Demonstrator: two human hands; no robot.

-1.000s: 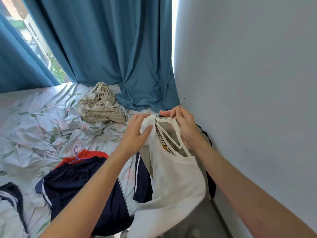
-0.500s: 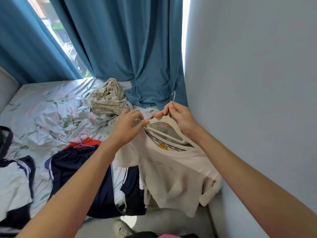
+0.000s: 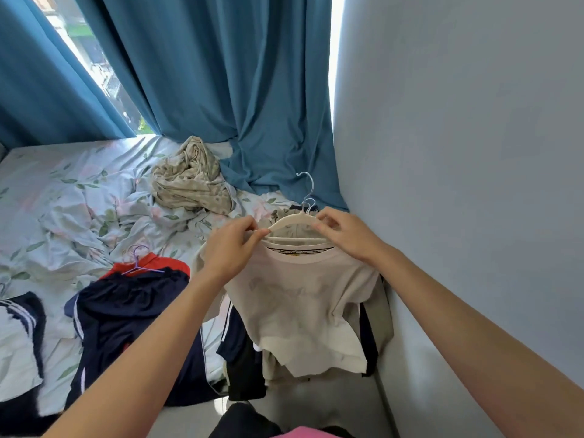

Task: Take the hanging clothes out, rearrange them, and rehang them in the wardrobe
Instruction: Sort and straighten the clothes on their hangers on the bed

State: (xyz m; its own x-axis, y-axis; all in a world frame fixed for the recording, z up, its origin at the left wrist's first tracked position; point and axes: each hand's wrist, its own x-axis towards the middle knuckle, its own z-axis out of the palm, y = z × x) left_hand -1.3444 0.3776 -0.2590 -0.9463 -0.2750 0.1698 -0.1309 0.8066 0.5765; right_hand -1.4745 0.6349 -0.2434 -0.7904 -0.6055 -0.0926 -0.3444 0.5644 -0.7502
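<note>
Over the bed's [image 3: 63, 197] edge, the left hand [image 3: 232, 248] is pinching the hanger's [image 3: 292, 219] left tip and shirt [image 3: 300, 295] shoulder; the right hand [image 3: 346, 237] is pinching its right arm. Seating both shoulders evenly should prevent slipping.

I see teal curtains [image 3: 202, 77] parted over a bright window [image 3: 94, 55], a plain pale wall [image 3: 458, 153] at right, and a bed [image 3: 63, 197] in rumpled floral sheets.

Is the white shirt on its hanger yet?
Yes. The white shirt hangs spread from the cream hanger, which both hands hold.
</note>
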